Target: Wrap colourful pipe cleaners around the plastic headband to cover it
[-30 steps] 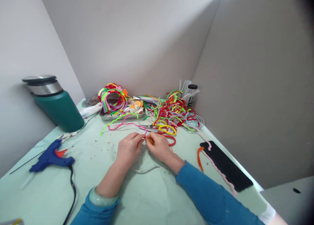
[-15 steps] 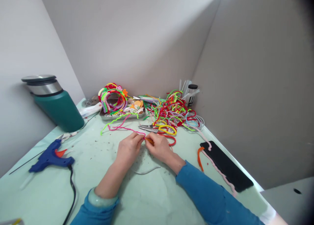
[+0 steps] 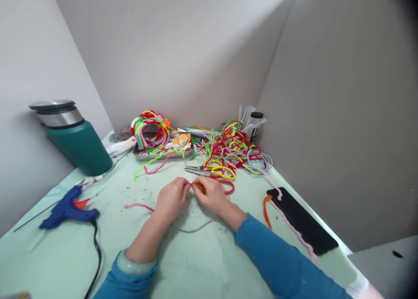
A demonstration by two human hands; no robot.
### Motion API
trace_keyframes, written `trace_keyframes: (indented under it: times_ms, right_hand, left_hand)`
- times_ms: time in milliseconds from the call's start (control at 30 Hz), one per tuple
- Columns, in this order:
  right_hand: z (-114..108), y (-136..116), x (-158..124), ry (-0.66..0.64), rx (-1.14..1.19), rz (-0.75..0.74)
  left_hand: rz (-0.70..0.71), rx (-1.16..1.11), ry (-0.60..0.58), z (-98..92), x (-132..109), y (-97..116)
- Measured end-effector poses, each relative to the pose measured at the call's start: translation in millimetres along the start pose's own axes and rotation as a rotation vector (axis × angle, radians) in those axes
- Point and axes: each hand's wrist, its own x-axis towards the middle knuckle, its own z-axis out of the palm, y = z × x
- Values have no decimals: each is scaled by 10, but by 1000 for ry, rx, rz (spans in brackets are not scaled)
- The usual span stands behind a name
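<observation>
My left hand (image 3: pixel 172 197) is closed in a pinch at the table's middle, its fingertips almost against those of my right hand. A pink pipe cleaner (image 3: pixel 139 206) runs from it, with the loose tail coming out to the left behind my wrist. Between the fingertips shows a small pink wrap, its exact winding too small to make out. My right hand (image 3: pixel 210 195) pinches an orange-brown fuzzy piece (image 3: pixel 199 188), mostly covered by the fingers. A grey wire (image 3: pixel 196 230) curves out below my hands; its other end is hidden by my left hand.
Scissors (image 3: pixel 215 172) with yellow and red handles lie just beyond my hands. Behind are a metal tray (image 3: pixel 163 156) and a heap of pipe cleaners (image 3: pixel 228 144). A blue glue gun (image 3: pixel 65 207) and green bottle (image 3: pixel 78 146) stand left; a black phone-like slab (image 3: pixel 303 223) lies right.
The pink pipe cleaner's loose tail has swung from beyond my left hand down to its near left side. Both hands keep nearly the same place and pinch.
</observation>
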Motion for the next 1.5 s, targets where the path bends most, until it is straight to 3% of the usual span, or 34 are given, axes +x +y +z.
trace_keyframes:
  times_ms: [300,533,767,1233,1500]
  right_hand:
    - [7,5,6,-3,88,-28]
    - [-3,-4,9,7,81,-43]
    - [-8,6,13,2,63,-5]
    - [9,4,9,-26,126,13]
    - [-21,17,25,-19,114,43]
  left_hand:
    - [-70,-209,-55,55,34,-32]
    - [-167,-362,-100,-9,52,1]
    - [-182,-448,-91,15,49,-15]
    - [-132,-111,-151,5,7,-14]
    - [-97,-211,-76,-9,6,-9]
